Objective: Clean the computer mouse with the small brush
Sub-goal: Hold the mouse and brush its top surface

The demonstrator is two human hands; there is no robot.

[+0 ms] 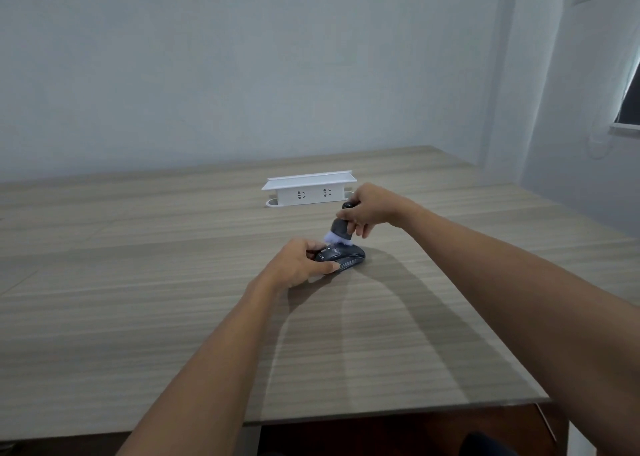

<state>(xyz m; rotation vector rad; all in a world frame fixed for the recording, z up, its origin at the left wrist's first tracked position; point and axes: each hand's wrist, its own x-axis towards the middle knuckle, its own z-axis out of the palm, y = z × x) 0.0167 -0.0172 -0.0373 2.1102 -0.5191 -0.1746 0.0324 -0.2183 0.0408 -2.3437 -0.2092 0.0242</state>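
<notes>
A dark grey computer mouse (346, 256) lies on the wooden table (173, 282) near its middle. My left hand (299, 264) grips the mouse's left end, thumb on the near side and fingers on the far side. My right hand (369, 208) holds the small brush (338, 228) upright by its dark handle. The brush has a grey body and white bristles, and the bristles press down on the top of the mouse.
A white power strip box (310, 190) with sockets stands just behind the hands. The table's near edge (381, 412) runs across the bottom, and its right edge slants off toward the wall. A wall stands behind the table.
</notes>
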